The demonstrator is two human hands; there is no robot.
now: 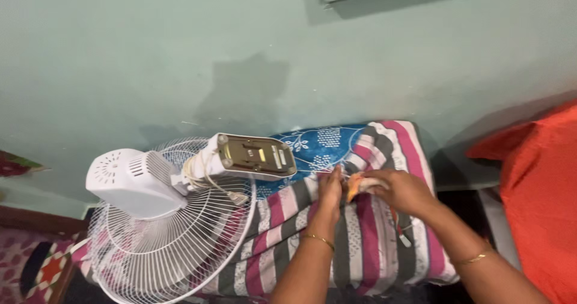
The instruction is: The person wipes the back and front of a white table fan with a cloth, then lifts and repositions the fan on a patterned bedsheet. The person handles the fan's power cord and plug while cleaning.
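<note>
My left hand [329, 194] presses flat on a striped pink, grey and white cloth [366, 244] that covers a low surface. My right hand [399, 190] is closed around a small orange and white object [356, 185], held just beside the left hand's fingers. A thin cord with a small white end [404, 239] hangs below my right wrist. Both wrists carry thin gold bangles. A blue patterned cloth [321, 145] lies behind the hands, under the striped one.
A white pedestal fan [150, 220] lies tilted at the left, its wire guard facing me and its control head [255, 157] with a wrapped cord pointing right. Behind is a pale green wall [240, 51]. An orange-red cloth [541, 202] fills the right edge.
</note>
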